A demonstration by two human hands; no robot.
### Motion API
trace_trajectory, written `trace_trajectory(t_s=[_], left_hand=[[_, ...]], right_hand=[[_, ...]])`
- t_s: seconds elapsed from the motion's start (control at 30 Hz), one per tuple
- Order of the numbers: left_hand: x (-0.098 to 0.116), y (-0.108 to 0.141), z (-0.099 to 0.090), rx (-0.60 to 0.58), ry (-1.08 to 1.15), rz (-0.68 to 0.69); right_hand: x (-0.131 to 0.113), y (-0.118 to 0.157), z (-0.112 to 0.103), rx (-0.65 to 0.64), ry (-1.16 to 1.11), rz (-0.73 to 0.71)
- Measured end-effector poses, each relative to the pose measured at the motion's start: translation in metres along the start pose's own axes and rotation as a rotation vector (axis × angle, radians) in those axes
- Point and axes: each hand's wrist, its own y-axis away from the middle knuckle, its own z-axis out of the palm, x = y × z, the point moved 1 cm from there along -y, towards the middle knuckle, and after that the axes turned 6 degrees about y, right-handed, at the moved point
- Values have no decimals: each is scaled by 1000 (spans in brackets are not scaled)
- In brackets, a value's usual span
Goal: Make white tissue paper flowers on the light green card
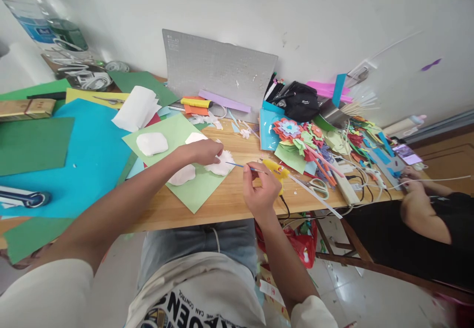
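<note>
Right hand (262, 185): thumb and fingertips clamping on a thin blue stick (234, 164), its tip pointing left at the frilled white piece (221, 165). Left hand (208, 151): fingers curling down, bunching at that piece's upper left; can't tell if they're pinching it or just pressing.

Left wrist bending slightly, palm facing down; left forearm slanting across from lower left, passing over the sheet's left part. Right palm facing inward, knuckles turning outward; right forearm rising steeply from lower right and leaning left, elbow bending below the table edge. Hands sitting near each other, the stick bridging the gap.

Frilled piece lying at the right corner of a light green sheet (194, 197), which is lying cornerwise on the wooden table (246, 194). Other white pieces resting on the sheet: one at left (152, 143), one below the left wrist (182, 175), one partly hiding behind the left hand (195, 137).

Yellow glue gun (280, 171) lying just beside the right hand; scissors (318, 188) lying farther right. Paper flowers (289, 128) sitting beyond the glue gun. Grey mat (218, 66) leaning against the wall. Blue sheet (98, 170) spreading at far left. Another person's hand (413, 185) working at far right.
</note>
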Motion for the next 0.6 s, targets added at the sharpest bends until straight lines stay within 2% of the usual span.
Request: trace_trajectory(t_s=[0.13,0.27,0.33,0.43,0.6], left_hand=[[-4,5,-7,49,36,33],[-7,-8,-18,307,115,61],[-5,-27,-24,405,97,45],[2,-67,-30,463,3,6],[8,-130,-36,418,-11,-16]], right_hand=[[19,23,-13,76,38,-105],[49,51,-14,-44,192,-233],[60,62,-11,-137,258,-275],[67,71,-6,-258,285,-278],[70,74,-1,-331,242,-178]])
